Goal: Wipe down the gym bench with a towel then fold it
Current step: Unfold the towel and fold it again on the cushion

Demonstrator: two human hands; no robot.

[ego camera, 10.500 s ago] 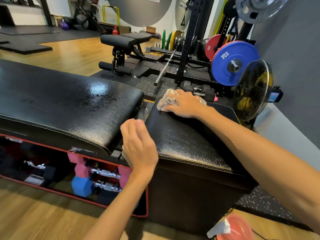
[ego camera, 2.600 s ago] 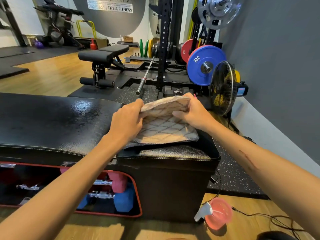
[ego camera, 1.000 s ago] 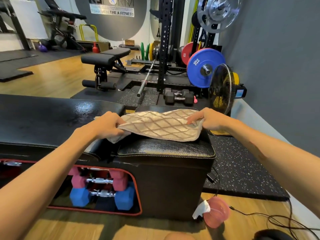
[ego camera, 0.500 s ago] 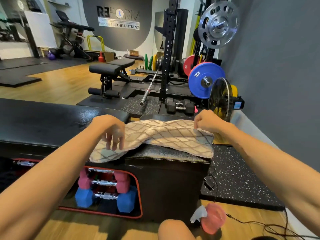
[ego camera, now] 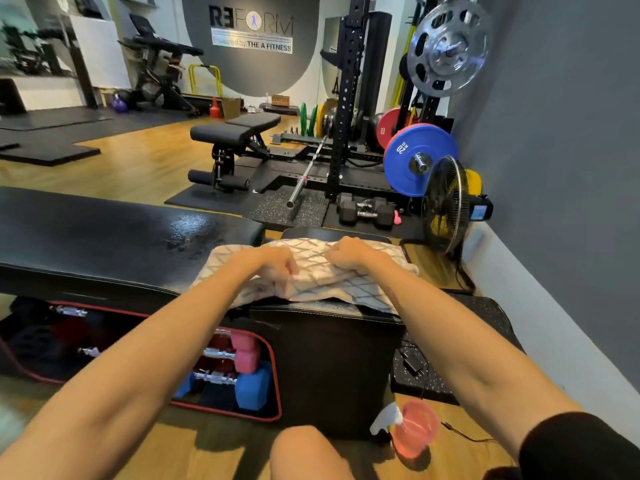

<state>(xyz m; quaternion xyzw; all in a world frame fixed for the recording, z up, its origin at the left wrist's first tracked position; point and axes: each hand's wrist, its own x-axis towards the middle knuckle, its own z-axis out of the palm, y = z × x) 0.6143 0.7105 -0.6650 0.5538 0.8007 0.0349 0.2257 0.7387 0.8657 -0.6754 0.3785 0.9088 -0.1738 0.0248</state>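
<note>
A beige towel (ego camera: 349,287) with a dark diamond pattern lies spread over the right end of the black padded gym bench (ego camera: 114,244). It drapes across the gap between the long pad and the short end pad. My left hand (ego camera: 275,263) rests on the towel's middle, fingers curled down into the bunched cloth. My right hand (ego camera: 348,252) sits close beside it, knuckles up, pinching the fabric. The towel's near edge hangs slightly over the front of the end pad.
Pink and blue dumbbells (ego camera: 242,370) sit in the bench's open storage below. A pink spray bottle (ego camera: 410,433) stands on the wood floor by the bench's right corner, beside a cable. A fan (ego camera: 446,206), blue weight plate (ego camera: 415,159) and squat rack stand behind. My knee (ego camera: 308,455) is low centre.
Both hands came together from the towel's two ends to its middle, bunching cloth there. The camera dropped lower and a knee rose into view.
</note>
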